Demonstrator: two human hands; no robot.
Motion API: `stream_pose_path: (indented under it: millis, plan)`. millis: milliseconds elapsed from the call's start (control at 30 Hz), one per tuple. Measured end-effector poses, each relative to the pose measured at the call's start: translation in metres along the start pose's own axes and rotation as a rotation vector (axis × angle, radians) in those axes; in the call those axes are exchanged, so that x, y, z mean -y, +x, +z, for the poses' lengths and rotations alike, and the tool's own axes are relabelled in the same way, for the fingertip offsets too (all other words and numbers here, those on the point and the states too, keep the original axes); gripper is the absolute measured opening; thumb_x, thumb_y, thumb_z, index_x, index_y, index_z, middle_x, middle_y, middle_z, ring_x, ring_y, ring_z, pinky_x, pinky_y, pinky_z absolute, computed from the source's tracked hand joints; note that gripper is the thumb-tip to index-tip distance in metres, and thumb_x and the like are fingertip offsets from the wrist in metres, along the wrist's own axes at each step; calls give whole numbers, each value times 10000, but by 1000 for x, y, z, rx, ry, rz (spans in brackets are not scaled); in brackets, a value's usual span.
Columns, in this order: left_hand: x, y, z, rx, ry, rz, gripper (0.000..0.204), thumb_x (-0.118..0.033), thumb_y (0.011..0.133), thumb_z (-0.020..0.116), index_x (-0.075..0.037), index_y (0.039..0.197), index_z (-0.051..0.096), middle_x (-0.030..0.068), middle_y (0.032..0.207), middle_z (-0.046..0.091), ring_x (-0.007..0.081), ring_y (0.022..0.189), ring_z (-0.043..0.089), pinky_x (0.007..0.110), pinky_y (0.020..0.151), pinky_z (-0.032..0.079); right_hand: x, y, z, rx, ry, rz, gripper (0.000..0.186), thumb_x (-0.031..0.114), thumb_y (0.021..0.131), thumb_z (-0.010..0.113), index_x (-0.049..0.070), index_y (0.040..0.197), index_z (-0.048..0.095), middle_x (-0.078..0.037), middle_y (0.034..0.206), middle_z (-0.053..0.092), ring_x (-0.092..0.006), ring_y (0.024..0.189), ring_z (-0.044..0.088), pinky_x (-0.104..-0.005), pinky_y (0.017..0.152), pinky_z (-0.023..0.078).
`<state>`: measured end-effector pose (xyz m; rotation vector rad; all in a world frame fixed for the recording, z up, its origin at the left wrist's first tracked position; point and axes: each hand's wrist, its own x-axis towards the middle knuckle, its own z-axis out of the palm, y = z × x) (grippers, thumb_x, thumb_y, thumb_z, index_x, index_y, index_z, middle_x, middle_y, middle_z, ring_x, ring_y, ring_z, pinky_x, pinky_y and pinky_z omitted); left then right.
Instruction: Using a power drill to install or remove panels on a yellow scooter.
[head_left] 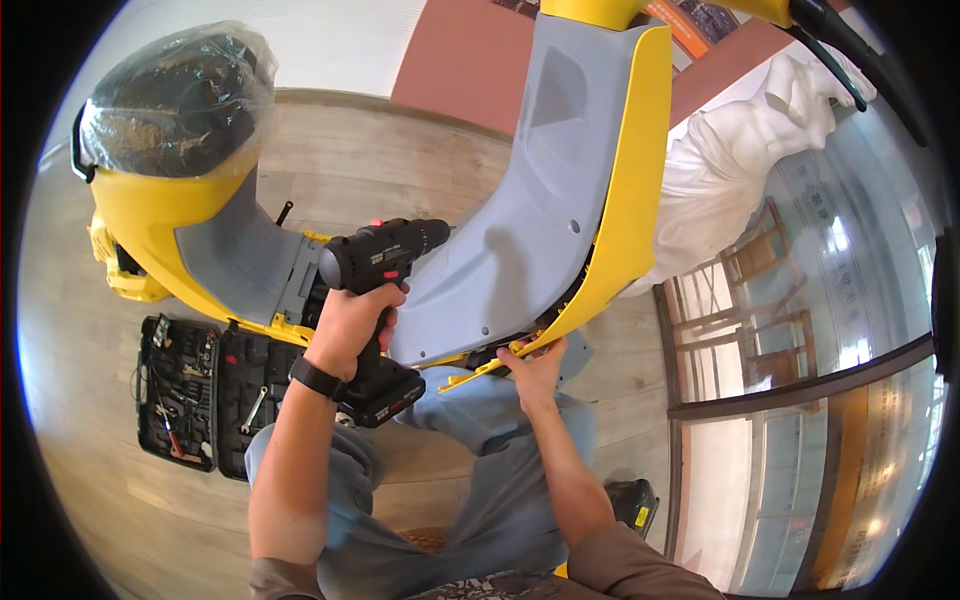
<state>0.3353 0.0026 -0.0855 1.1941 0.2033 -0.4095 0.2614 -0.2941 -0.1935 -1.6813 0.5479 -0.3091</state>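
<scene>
My left hand (345,325) is wrapped round the handle of a black cordless drill (385,255) with red accents. The drill points right, and its tip is at the edge of a grey inner panel (500,270) on a yellow scooter. Along the lower edge of the yellow outer panel (632,190), my right hand (538,375) pinches the rim, thumb on top and other fingers partly hidden. A dark gap shows between this yellow panel and the grey one. Several small round holes or fasteners dot the grey panel.
The scooter's seat (180,105) is wrapped in clear plastic at the far left. An open black toolbox (180,390) lies on the floor at left, with a wrench (255,410) in its right half. A white statue (730,170) and glass doors (790,350) stand at right.
</scene>
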Motion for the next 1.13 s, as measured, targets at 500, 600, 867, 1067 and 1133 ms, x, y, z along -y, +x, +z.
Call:
stream_pose_path:
  millis: [500,600,867,1067,1133]
  plan:
    - [-5,-11,13,62,44,-18,170,-105,866,647,-7,1000,683,15,661,549,121,463,486,273,443,418,14,30,-31,211,215,261,721,148,820,803,38,1401,391,-116,1375,562,-260,1301,534,-423,1157,399]
    - [-4,-10,18,69,24,7,193,-127,884,634,3,1021,673,13,655,542,118,469,487,276,446,417,35,66,-65,124,724,508,336,253,948,577,95,1244,584,-75,1264,651,-253,1217,581,-450,1119,411]
    - [8,-12,32,95,99,5,166,-108,857,650,-18,994,671,27,638,566,146,448,511,288,421,419,55,106,-57,-20,808,545,407,461,1062,492,139,1262,639,-67,1207,672,-228,1175,601,-417,1074,450]
    - [69,-91,46,-188,173,181,333,-5,823,603,5,1153,643,84,831,628,171,494,555,281,423,445,33,81,-82,219,868,385,427,450,1045,604,90,1272,640,-75,1279,667,-225,1247,589,-423,1121,442]
    - [85,-111,49,-248,279,276,444,16,817,583,-33,1256,631,94,919,650,173,529,582,280,427,475,28,71,-105,327,638,355,524,451,993,674,64,1339,599,-74,1352,654,-233,1305,570,-423,1180,400]
